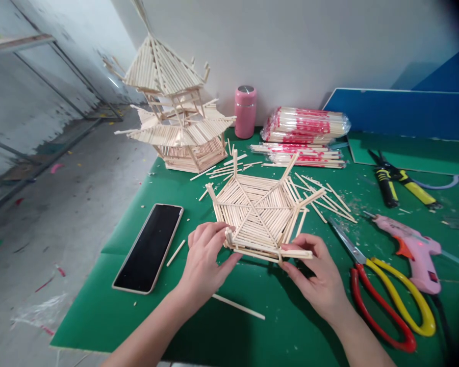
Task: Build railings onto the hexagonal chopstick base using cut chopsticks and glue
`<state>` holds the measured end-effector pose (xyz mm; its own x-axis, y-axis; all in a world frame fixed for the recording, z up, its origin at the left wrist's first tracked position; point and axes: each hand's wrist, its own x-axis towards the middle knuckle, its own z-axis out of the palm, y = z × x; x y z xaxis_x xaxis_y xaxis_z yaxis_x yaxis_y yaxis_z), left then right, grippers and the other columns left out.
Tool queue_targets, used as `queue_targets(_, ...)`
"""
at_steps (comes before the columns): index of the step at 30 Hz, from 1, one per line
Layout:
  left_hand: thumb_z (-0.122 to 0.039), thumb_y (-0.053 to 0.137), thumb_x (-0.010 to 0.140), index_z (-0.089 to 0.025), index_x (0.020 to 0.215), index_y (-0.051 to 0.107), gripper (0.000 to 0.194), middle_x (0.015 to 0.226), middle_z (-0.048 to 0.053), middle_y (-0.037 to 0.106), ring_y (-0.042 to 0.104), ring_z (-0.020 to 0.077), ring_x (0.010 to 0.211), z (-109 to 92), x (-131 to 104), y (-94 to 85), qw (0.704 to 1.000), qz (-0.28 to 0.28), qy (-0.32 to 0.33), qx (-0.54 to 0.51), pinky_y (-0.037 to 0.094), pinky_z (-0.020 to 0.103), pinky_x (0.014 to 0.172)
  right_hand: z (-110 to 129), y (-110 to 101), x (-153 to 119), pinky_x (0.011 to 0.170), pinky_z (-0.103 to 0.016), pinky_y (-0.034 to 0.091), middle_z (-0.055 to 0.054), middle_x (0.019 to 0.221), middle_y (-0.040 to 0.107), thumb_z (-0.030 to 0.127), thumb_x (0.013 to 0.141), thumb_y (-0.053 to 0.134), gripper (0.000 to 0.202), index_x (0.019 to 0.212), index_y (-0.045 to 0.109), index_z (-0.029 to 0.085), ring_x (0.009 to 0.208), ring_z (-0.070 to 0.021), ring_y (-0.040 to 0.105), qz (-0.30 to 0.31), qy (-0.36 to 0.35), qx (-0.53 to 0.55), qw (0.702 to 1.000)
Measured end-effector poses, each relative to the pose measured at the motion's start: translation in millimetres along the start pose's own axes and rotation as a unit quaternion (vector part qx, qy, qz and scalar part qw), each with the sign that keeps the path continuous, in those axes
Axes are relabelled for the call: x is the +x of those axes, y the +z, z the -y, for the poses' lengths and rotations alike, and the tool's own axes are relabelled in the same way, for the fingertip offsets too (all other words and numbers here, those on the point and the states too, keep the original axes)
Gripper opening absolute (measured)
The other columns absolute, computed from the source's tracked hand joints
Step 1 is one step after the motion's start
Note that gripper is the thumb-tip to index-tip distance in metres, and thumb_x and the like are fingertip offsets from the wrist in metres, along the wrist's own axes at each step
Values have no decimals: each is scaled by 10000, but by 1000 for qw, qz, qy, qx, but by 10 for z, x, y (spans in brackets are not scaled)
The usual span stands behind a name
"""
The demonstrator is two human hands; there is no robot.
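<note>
A six-sided wooden stick frame [256,209], with stick posts rising at its corners, is between my hands. My left hand [208,257] grips its near left corner, fingers behind the post and thumb in front. My right hand [315,270] pinches the near right corner, by the sticks that jut out to the right. Loose sticks [329,201] lie to the right of the frame, and others lie behind it. One stick [239,307] is on the green table below my hands. At the back left stands a two-roofed stick pavilion [179,122].
Left of my hands lies a phone [148,248]. A pink flask [245,112] and wrapped stick bundles [306,127] stand or lie at the back. On the right are scissors [386,290], a pink glue gun [413,250] and pliers [400,181]. The green table [99,295] ends at left.
</note>
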<state>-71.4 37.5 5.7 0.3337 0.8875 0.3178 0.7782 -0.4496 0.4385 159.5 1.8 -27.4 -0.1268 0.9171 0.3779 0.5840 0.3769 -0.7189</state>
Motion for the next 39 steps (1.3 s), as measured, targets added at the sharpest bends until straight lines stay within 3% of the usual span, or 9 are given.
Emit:
queue_targets(9, -287, 623, 738, -197, 849, 601, 145, 892, 75, 674, 568, 245, 886, 33, 62, -57, 999, 29, 6, -27, 369, 383, 776, -3, -2, 0, 745, -351, 509, -64, 986, 457, 205, 780, 582, 245, 1022, 596, 240, 865, -187, 553, -4, 1, -5, 1000)
queue_targets(30, -243, 651, 692, -202, 825, 637, 140, 852, 69, 662, 590, 224, 858, 47, 122, -109, 973, 80, -84, -200, 439, 360, 771, -1, 7, -2, 719, -347, 519, -63, 971, 475, 223, 775, 586, 244, 1017, 609, 244, 842, -189, 564, -10, 7, -10, 1000)
queue_targets(39, -264, 606, 737, -187, 808, 629, 107, 826, 54, 636, 576, 187, 781, 75, 162, -138, 962, 125, -78, -232, 436, 318, 748, -13, 21, -26, 759, -343, 503, -60, 1014, 438, 183, 775, 590, 309, 1075, 573, 254, 890, -183, 528, -5, 6, 4, 1000)
